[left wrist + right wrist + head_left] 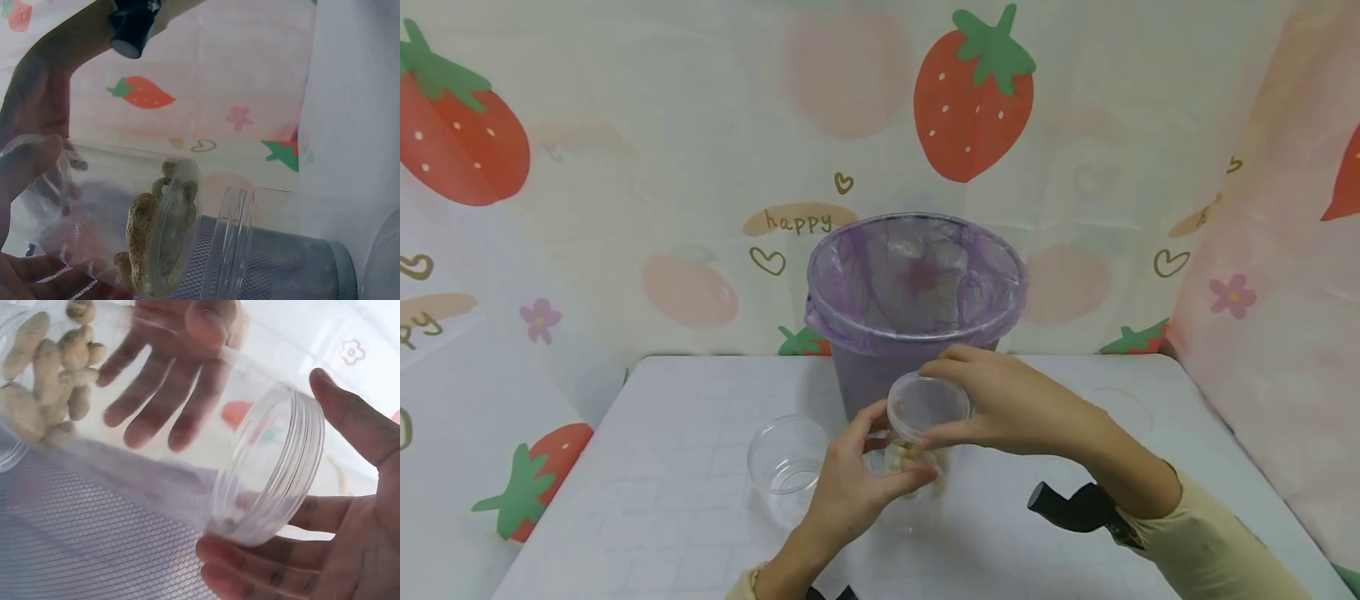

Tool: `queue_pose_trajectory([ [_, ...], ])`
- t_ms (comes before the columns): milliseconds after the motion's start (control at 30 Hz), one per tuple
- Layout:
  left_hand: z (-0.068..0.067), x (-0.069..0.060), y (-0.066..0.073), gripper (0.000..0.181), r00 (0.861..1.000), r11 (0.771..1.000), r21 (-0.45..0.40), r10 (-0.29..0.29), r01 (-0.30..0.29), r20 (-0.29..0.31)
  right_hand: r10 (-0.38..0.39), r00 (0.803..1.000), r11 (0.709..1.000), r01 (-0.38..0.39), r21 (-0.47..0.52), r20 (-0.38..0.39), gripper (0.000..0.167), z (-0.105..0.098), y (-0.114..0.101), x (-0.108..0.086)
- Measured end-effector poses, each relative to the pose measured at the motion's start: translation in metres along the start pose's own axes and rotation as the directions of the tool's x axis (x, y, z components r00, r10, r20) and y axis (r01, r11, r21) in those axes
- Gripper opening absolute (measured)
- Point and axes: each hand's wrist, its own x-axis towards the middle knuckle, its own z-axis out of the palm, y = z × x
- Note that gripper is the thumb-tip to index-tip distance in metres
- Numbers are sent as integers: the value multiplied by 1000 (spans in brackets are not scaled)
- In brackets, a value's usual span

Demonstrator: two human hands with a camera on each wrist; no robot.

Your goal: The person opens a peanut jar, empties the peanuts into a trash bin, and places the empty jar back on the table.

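Clear jar (112,200) was held in both hands above the front middle of the table (670,467), just in front of the bin (865,379) in the head view. Jar was roughly upright; base contact with the table could not be confirmed, as hands and clear walls confused the outline there.

Left hand (853,492): wrapped around the jar body, thumb on the near side, fingers around the far side. Grip width was set by the jar.

Right hand (1000,404): jar's ridged top (928,408) was held between thumb and fingers, hand brought in from the right. Whether a lid or a bare rim was gripped could not be told for certain.

Contents: unshelled peanuts (47,378), bunched at the base; upper part of the jar was see-through, and the left fingers were seen through its wall in the right wrist view.

Around it: second clear jar (778,454) was standing upright to the left of the left hand. Bin was mesh-walled and lined with a purple bag (917,267) folded over the rim. Strawberry-print backdrop (700,167) was hung behind. Black device (1075,508) was worn at the right wrist, by a beige sleeve (1217,542).
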Motion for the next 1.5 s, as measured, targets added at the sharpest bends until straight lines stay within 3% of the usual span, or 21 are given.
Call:
queue_pose_trajectory([
  [233, 2, 0, 2, 71, 999, 1000, 15, 18, -18, -27, -25, 999, 989, 28, -148, 25, 65, -3, -20, 13],
  [433, 2, -1, 2, 72, 1000, 1000, -9, -18, 18, -24, -87, 994, 986, 95, -136, 61, 56, -7, -23, 15],
  [533, 1, -1, 0, 73, 1000, 998, -53, -19, 20, 22, -188, 971, 977, 199, -70, 145, 54, -13, -17, 14],
  [633, 1, -1, -1, 76, 998, 996, -83, -19, 24, 56, -294, 928, 954, 299, 13, 228, 55, -19, -10, 12],
  [733, 0, -1, -1, 76, 998, 996, -82, -19, 23, 60, -346, 910, 938, 339, 70, 227, 52, -21, -7, 11],
  [867, -1, 0, 1, 71, 999, 997, -75, -14, 18, 44, -288, 952, 958, 285, 35, 103, 49, -15, -14, 9],
  [1000, 0, 0, 2, 70, 1000, 999, -36, 5, -5, 1, -150, 988, 984, 148, -100, -20, 52, -7, -24, 9],
  [1133, 1, -1, 4, 70, 999, 1000, 0, 6, -6, -48, -46, 997, 979, 33, -199, -61, 57, -3, -28, 10],
  [1233, 1, -1, 4, 71, 998, 1000, 0, -5, 5, -59, -101, 995, 980, 97, -174, -14, 52, -6, -26, 11],
  [1300, 0, -1, 4, 73, 999, 1000, -13, -11, 10, -54, -208, 977, 973, 212, -90, 54, 46, -11, -20, 12],
  [1367, -1, -2, 3, 75, 999, 1000, -21, -17, 16, -49, -321, 938, 947, 321, 23, 128, 46, -16, -12, 14],
  [1433, -2, -2, 2, 77, 999, 999, -29, -19, 18, -45, -389, 905, 920, 374, 114, 172, 47, -20, -7, 16],
  [1500, -2, -2, 1, 76, 999, 999, -32, -9, 7, -42, -404, 901, 913, 384, 139, 160, 45, -19, -6, 17],
])
